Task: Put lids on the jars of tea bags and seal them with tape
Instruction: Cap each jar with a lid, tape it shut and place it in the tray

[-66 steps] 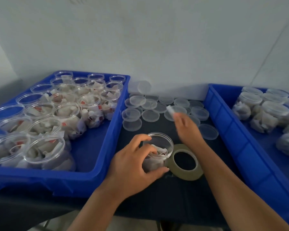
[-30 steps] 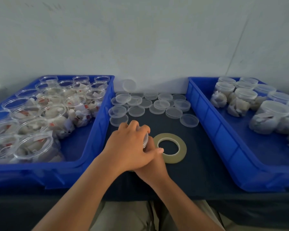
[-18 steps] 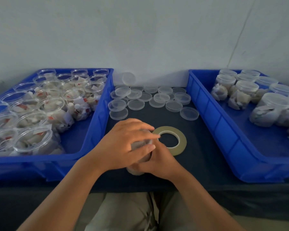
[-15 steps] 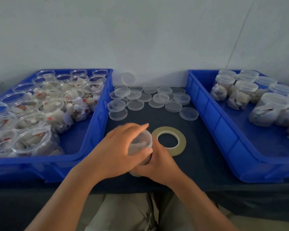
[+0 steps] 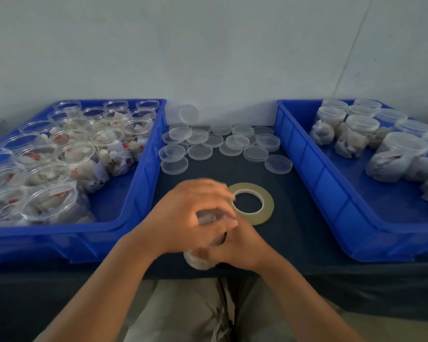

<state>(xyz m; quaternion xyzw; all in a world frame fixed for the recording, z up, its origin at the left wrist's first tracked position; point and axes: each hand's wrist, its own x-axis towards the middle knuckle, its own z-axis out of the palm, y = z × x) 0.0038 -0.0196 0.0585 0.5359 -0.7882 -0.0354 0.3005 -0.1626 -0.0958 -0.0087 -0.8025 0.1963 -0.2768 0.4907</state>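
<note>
A pale wall (image 5: pixel 208 45) backs a table under dark cloth (image 5: pixel 294 230). Left of the fingers stands a blue bin (image 5: pixel 148 174) of open jars of tea bags (image 5: pixel 77 154), its left side cut off by the frame. Right of the fingers, a 2nd blue bin (image 5: pixel 314 174) holds lidded jars (image 5: pixel 361 129) and is also cut off. Beyond the fingers lie loose clear lids (image 5: pixel 220 141), some stacked, 1 leaning on the wall. A roll of tape (image 5: pixel 267 206) lies flat just right of the fingertips.

The left hand (image 5: pixel 190 213), blurred, curls over the top of 1 jar of tea bags (image 5: pixel 198 261) at the near table edge. The right hand (image 5: pixel 240 245) wraps its lower side. Only the jar's base and a smear between the fingers show, and its lid cannot be made out. Half a second ago the jar's lidded top showed between the left fingers, and now they cover it.
</note>
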